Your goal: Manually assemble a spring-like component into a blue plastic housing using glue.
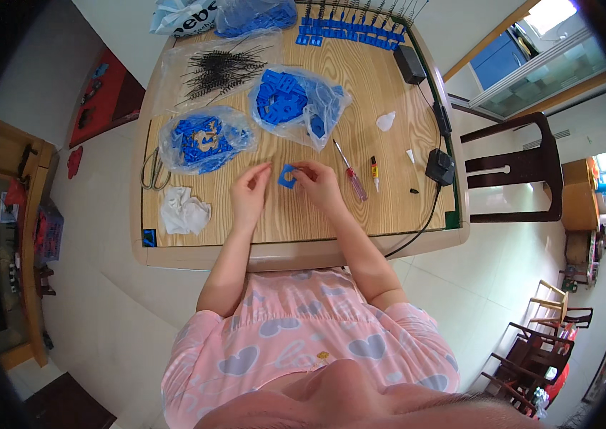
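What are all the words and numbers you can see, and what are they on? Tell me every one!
White-and-blue plastic bag: big dark letters, but I won't copy printed words.
Pink cloth garment with grey hearts: curly, letter-like shapes, too unclear to read.
Small yellow-and-black tube: any print is too small to read.
Blue square plastic piece in the right hand: no writing I can make out.

Left hand (249, 189) curled, right hand (320, 185) pinching
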Motion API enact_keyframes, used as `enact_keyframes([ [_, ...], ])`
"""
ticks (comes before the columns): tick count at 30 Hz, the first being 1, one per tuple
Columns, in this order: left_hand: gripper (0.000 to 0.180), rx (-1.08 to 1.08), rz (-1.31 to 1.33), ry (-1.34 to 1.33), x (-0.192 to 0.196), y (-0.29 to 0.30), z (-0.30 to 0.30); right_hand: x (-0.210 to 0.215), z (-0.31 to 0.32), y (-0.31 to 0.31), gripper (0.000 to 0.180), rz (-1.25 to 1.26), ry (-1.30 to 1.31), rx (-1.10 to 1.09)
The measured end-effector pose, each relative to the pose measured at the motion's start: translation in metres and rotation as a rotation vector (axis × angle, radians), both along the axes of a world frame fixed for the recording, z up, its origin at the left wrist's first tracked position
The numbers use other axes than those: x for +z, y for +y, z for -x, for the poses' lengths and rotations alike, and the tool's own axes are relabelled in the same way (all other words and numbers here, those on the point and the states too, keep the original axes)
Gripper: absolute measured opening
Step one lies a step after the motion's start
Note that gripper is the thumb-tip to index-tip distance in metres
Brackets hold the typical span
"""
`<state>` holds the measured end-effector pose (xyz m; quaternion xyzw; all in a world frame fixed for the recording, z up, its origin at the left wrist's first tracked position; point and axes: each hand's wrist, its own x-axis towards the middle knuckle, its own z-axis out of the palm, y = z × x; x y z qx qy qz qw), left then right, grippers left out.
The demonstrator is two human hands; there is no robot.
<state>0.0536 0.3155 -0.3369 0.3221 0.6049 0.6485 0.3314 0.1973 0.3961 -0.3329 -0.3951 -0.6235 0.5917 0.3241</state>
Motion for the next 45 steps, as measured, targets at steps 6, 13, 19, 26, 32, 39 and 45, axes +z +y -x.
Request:
enact_keyframes([
  [6,0.012,0.096,-0.134,0.927,0.025,0.079,0.042,-0.001,-0.002,0.009,0.017,-0.378,-0.271,0.013],
  [13,0.018,0.083,0.033,1.147,0.029,0.168,0.096,0.0,-0.019,-0.021,0.015,-0.365,-0.065,-0.139],
  [19,0.044,-0.16,0.278,1.278,0.047,0.195,0.078,-0.001,-0.017,-0.02,0.014,-0.49,-0.029,-0.121],
  [26,0.046,-0.041,0.535,1.258,0.041,0.212,0.063,0.001,-0.017,-0.019,0.013,-0.455,0.005,-0.132],
  [32,0.039,0.002,0.339,1.213,0.067,0.179,0.055,0.004,-0.016,-0.016,0.013,-0.406,-0.004,-0.129],
  [39,0.036,-0.362,0.195,1.344,0.057,0.04,0.053,-0.02,-0.019,-0.01,0.016,-0.318,0.081,-0.234],
  [45,0.04,-0.398,0.171,1.268,0.041,0.004,0.058,-0.019,-0.02,-0.013,0.016,-0.266,0.121,-0.226],
])
